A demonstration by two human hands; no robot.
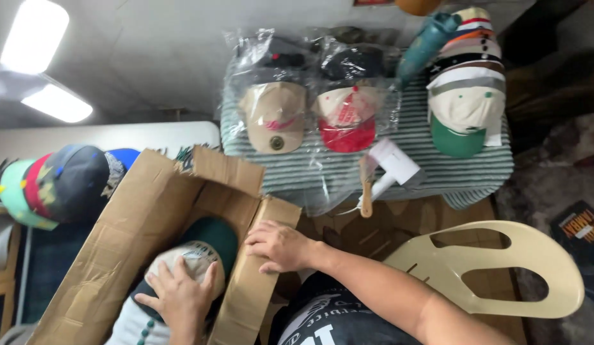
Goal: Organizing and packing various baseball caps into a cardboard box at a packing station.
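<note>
The left hand [182,297] lies palm-down with fingers spread on a cream-crowned cap [198,259] with a dark green brim, pressing rather than gripping it. That cap tops a row of nested caps inside the long cardboard box [118,236], whose flaps stand open. The right hand [279,246] rests flat on the box's right flap [255,281], fingers loosely curled over its edge, forearm reaching in from the lower right. Beyond the box, on a striped cloth [431,172], sit two bagged caps [310,108], what looks like a white handheld steamer [393,166], and a tall cap stack [466,83]. A cream plastic chair [489,268] stands at right.
</note>
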